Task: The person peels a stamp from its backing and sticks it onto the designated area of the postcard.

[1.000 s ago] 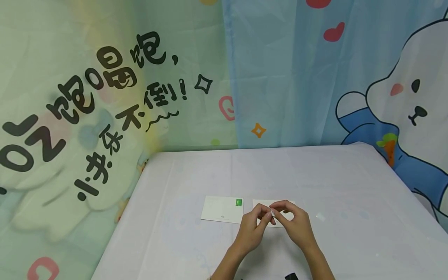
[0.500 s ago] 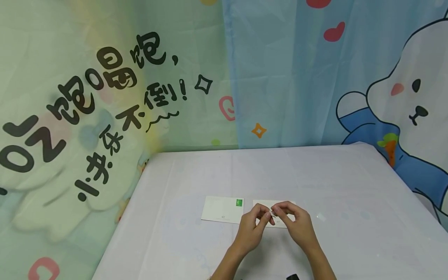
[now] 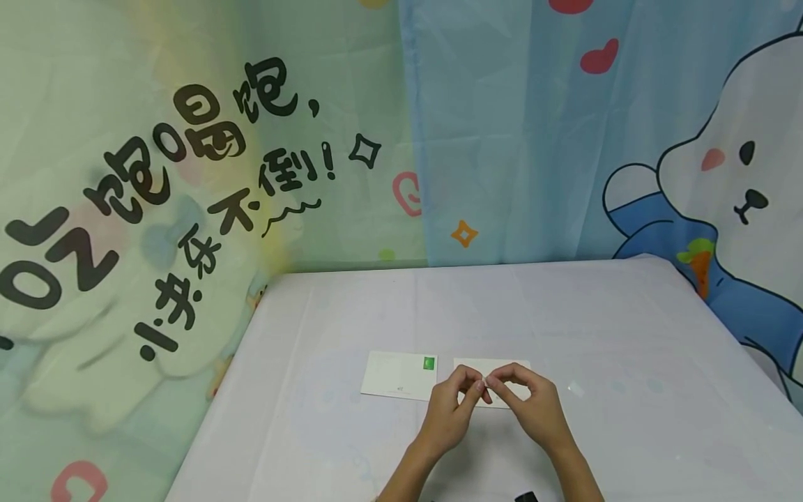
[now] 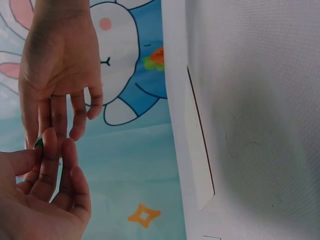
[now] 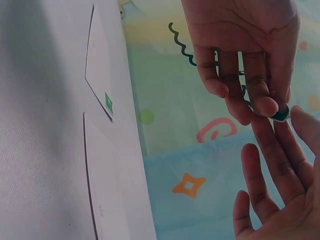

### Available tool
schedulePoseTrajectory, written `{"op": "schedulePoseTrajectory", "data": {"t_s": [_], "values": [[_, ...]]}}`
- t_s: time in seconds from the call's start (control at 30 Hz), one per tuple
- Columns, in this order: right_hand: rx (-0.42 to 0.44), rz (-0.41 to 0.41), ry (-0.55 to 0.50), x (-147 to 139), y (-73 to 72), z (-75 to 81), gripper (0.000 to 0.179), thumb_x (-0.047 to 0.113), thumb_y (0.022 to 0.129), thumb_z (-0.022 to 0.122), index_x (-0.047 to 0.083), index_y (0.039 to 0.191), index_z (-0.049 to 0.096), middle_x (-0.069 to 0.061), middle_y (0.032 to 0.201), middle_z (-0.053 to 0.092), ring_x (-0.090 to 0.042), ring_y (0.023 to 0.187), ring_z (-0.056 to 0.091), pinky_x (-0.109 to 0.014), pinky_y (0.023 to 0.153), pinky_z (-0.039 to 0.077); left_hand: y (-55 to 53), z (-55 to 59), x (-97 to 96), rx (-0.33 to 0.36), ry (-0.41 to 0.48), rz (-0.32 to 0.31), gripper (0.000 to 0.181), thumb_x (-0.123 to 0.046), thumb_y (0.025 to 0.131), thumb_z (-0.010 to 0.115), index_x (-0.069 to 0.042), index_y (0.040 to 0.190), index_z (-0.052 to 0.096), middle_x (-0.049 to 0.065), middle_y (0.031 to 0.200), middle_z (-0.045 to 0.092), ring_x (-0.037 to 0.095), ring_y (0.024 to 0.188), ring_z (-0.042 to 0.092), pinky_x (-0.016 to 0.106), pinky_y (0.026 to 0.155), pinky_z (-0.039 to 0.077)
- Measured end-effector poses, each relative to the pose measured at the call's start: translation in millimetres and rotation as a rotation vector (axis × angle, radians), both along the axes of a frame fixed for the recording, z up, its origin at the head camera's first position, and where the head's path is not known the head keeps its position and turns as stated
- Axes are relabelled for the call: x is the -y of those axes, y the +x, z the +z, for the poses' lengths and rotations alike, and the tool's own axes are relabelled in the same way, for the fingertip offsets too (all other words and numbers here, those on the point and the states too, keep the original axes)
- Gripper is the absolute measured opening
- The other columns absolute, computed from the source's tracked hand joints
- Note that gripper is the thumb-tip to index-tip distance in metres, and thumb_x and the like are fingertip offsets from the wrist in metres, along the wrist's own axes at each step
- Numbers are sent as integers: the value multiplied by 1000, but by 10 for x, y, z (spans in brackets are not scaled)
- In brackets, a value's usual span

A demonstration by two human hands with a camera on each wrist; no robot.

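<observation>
My left hand (image 3: 450, 411) and right hand (image 3: 533, 408) meet fingertip to fingertip above a white card (image 3: 486, 363). Between thumb and index finger, the left hand pinches a small green stamp (image 5: 281, 115), mostly covered by fingertips. The right thumb and index fingertips pinch at its edge, while the other right fingers are spread loosely. In the left wrist view only a green sliver of the stamp (image 4: 38, 143) shows. A second white card (image 3: 392, 376) lies left of the hands, with a green stamp (image 3: 429, 363) in its upper right corner.
Both cards lie flat on the white-covered table (image 3: 351, 314). A black object (image 3: 525, 497) is partly visible at the bottom edge of the head view, near the right forearm. Printed curtains (image 3: 489, 139) hang behind the table and on its left.
The right thumb and index fingertips shift slightly at the stamp; a white bit seen between them half a second ago is now mostly covered. The cards stay put.
</observation>
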State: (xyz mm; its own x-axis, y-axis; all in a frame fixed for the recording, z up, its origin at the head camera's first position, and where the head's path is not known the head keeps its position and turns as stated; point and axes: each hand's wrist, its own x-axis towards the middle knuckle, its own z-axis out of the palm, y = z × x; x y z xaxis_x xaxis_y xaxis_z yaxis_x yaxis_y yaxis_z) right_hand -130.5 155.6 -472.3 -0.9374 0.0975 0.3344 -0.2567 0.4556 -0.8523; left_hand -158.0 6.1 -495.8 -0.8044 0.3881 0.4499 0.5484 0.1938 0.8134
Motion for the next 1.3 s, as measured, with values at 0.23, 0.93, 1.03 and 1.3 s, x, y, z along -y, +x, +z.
{"op": "schedulePoseTrajectory", "data": {"t_s": [0.23, 0.93, 1.03, 1.3], "values": [[-2, -22, -28, -44, -64, -160, 7, 18, 86, 67, 11, 86, 68, 4, 85, 67, -9, 88, 59, -50, 83, 42, 2, -6, -4, -5, 10, -12, 13, -20, 98, 45, -11, 95, 53, -3, 76, 66, 1, 71, 56, 22, 62, 44], [-81, -118, -102, -233, -222, -489, 8, 19, 86, 66, 13, 89, 68, 0, 75, 67, -12, 78, 61, -47, 82, 36, 7, -21, -6, -3, -8, -35, 14, -19, 98, 45, -9, 96, 55, -3, 77, 66, 2, 71, 57, 21, 60, 45], [-100, -130, -132, -321, -276, -626, 7, 18, 86, 66, 13, 92, 69, 1, 75, 67, -11, 82, 60, -50, 88, 31, -2, -26, -6, -13, -7, -37, 14, -18, 98, 45, -8, 96, 56, -3, 78, 66, 8, 70, 60, 20, 60, 45], [-36, -248, -162, -341, -125, -201, 18, 23, 85, 68, 5, 88, 68, -5, 72, 67, -4, 84, 56, -51, 86, 31, 66, 127, 10, -15, 16, -38, 9, -7, 95, 48, -4, 94, 56, 5, 76, 66, 21, 68, 61, 17, 60, 43]]}}
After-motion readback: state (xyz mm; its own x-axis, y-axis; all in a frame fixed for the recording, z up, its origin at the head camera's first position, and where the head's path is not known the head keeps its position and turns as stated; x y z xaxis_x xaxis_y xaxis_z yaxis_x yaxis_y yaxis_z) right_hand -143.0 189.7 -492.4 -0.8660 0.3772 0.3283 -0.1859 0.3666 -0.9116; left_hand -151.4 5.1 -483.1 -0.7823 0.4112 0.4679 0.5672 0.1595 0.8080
